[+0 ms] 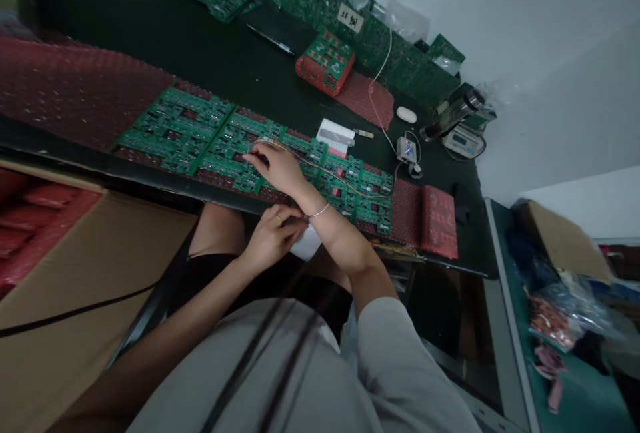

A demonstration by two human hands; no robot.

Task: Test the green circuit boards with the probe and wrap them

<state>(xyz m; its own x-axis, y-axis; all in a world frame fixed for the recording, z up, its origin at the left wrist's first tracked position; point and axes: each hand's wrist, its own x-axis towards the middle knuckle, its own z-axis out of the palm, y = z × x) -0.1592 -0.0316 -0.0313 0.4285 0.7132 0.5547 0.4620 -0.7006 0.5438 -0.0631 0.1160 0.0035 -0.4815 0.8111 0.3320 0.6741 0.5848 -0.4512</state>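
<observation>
My right hand (278, 165) is over a row of green circuit boards (173, 130) laid on red bubble wrap, its fingers bent and thumb and forefinger close together at one board. What they pinch, if anything, is too small to tell. A thin orange-brown wire (345, 178) runs from beside this hand across the boards to the right. At the table's front edge my left hand (273, 234), with a ring on one finger, is closed near my right wrist and its bracelet (320, 210). Just below those fingertips is a white sheet (306, 244); whether they grip it is unclear.
A wrapped stack of boards (327, 60), a pen (270, 38) and a small controller box (407, 150) with a cord are farther back. A red wrapped bundle (440, 220) sits at the right. Stacked boards line the wall. An open cardboard box (95, 246) stands left.
</observation>
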